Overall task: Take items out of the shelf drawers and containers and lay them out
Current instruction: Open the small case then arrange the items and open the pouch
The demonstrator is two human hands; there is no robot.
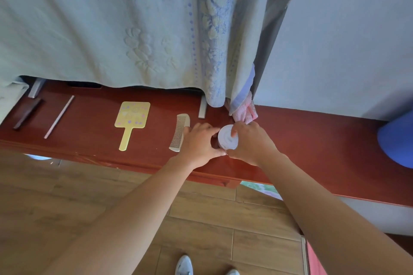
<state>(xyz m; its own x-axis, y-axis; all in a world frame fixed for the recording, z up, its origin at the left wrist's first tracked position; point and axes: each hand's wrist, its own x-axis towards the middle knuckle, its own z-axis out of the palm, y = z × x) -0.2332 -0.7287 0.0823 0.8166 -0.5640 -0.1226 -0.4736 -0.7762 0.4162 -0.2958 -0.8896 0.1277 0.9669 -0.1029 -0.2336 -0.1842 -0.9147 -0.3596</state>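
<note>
Fingers (206,127) on my left hand (197,145) are curled round the left side of a little round white jar (226,140). My right hand (251,144) wraps it from the other side with one fingertip (234,132) pressed on top of the lid, so yeah, both hands are gripping the same thing. It's over the red-brown ledge (312,140), close to the front edge. Can't tell if its bottom is actually touching the wood, since my hands cover it.

Just left of my left hand lies a cream comb (180,131). Next comes a yellow hand mirror (131,118) with its handle pointing toward me, then a thin pale stick (59,117). A dark brown flat piece (25,114) sits at the far left end, everything spaced apart in a row.

Behind them a pale towel (100,29) and a blue flowered towel (214,29) hang down to the ledge, with a pink cloth (244,114) bunched right behind the jar. Something rounded and blue (397,140) sits off to the right.
</note>
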